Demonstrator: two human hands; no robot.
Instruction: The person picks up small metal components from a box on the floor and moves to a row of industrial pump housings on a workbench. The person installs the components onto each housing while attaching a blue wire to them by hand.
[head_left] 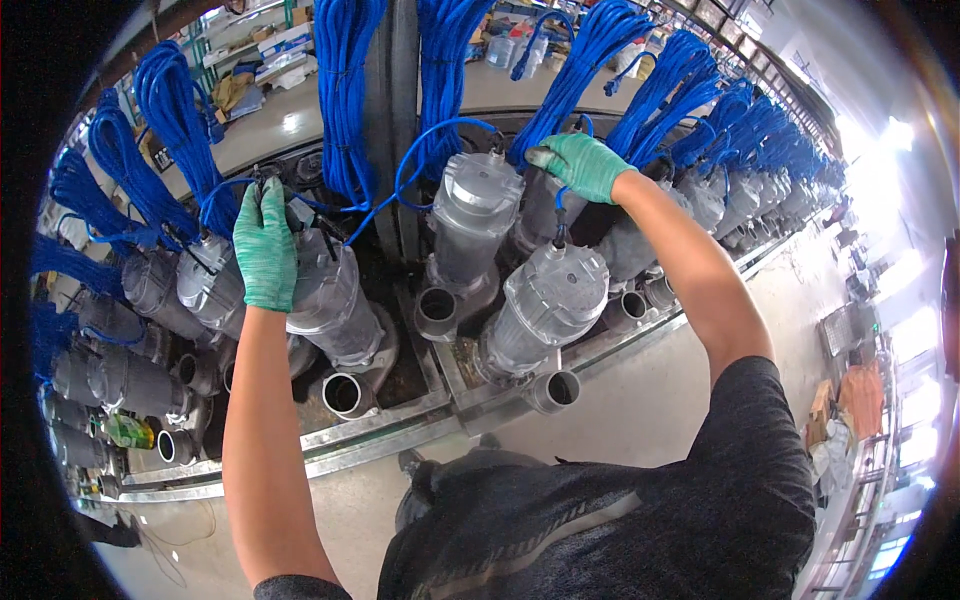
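Note:
My left hand, in a green glove, is raised beside the top of a grey metal pump. Its fingers point away from me and close near a small dark piece at the end of a blue cable; exactly what they pinch is hidden. My right hand, gloved alike, curls at the lower end of a coiled blue cable bundle, above and behind another pump. Blue cable comes out below that hand and runs down to the pump's top fitting. One more pump stands between my hands.
Pumps with hanging blue coils line both sides. A dark upright post rises in the middle. The metal frame edge runs in front of me. Open pipe outlets face my body. A green-yellow packet lies at the left.

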